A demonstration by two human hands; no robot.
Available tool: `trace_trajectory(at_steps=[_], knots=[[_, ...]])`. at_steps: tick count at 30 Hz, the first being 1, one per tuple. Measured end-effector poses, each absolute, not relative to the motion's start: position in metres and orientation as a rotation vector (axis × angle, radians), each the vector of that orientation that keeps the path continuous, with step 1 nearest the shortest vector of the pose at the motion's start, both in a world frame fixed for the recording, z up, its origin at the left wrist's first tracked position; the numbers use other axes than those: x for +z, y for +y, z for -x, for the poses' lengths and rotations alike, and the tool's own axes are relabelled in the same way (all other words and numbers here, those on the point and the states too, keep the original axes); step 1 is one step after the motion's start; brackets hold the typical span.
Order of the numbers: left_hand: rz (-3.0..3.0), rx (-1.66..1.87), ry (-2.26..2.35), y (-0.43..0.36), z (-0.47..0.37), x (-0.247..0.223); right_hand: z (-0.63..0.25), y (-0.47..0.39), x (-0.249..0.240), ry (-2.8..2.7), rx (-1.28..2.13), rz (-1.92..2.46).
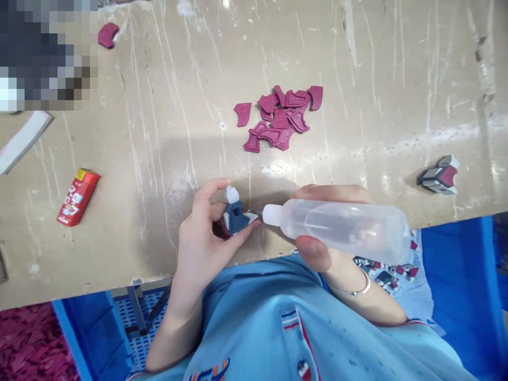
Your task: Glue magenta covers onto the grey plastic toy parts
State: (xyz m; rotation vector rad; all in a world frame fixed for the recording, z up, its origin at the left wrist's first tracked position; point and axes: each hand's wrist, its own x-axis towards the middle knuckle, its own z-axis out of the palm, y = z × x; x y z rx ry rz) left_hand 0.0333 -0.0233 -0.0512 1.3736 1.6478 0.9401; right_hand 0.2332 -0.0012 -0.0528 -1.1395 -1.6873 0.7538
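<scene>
My left hand (206,233) pinches a small dark blue and white plastic part (235,216) between its fingers, near the table's front edge. My right hand (317,251) is wrapped round a translucent squeeze bottle (345,225) lying level, its white cap (272,215) toward the part. A thin nozzle tip (255,211) reaches the part's right side; whether it touches cannot be made out. Beyond both hands lies a loose pile of dark red pieces (280,117). An assembled grey, white and red piece (440,175) sits on the table at the right.
A red lighter (78,197) lies on the scratched table (178,95) at the left, below a white strip (24,142). One red piece (108,35) is at the upper left. Blue crates (93,333) stand below the table's front edge, left and right (460,280).
</scene>
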Motion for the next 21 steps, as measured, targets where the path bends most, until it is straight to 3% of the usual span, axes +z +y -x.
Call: trace_trajectory(at_steps=[3, 7, 10, 17, 19, 21], knots=[[-1.360, 0.943, 1.656, -0.025, -0.032, -0.053, -0.230, 0.013, -0.056, -1.358, 0.758, 1.018], [-1.268, 0.972, 1.631, -0.027, -0.029, -0.055, -0.264, 0.049, -0.062, -0.850, 1.486, 0.916], [-1.158, 1.007, 1.585, -0.027, -0.030, -0.052, -0.302, 0.072, -0.063, -0.635, 1.669, 0.857], [-1.047, 1.043, 1.569, -0.022, -0.035, -0.046, -0.291, 0.068, -0.048, -0.943, 1.669, 1.050], [-1.073, 1.021, 1.544, -0.021, -0.031, -0.054, -0.272, 0.068, -0.041, -1.306, 1.471, 1.214], [-1.118, 0.989, 1.519, -0.021, -0.027, -0.062, -0.255, 0.074, -0.038, -1.720, 1.037, 1.401]])
